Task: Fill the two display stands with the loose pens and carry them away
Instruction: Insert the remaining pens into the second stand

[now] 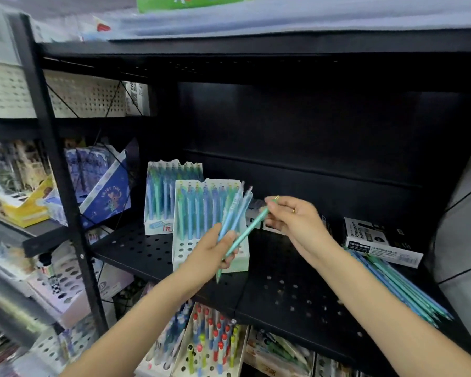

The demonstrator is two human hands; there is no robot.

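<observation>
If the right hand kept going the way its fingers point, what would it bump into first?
The right hand points left while pinching a green pen. Going straight on, it would probably meet the blue pens held in the left hand first, then the front display stand. Depth is hard to judge.

The left hand is holding a small bunch of blue pens that is pointing up toward 1 o'clock. The right hand is pinching the top of a green pen, and this pen is slanting down toward 7 o'clock across the left hand. Two white pen stands are sitting on the black shelf. The near stand is just behind the hands. The far stand is at its 11 o'clock. More loose pens are lying at 4 o'clock, beside a marker box.
</observation>
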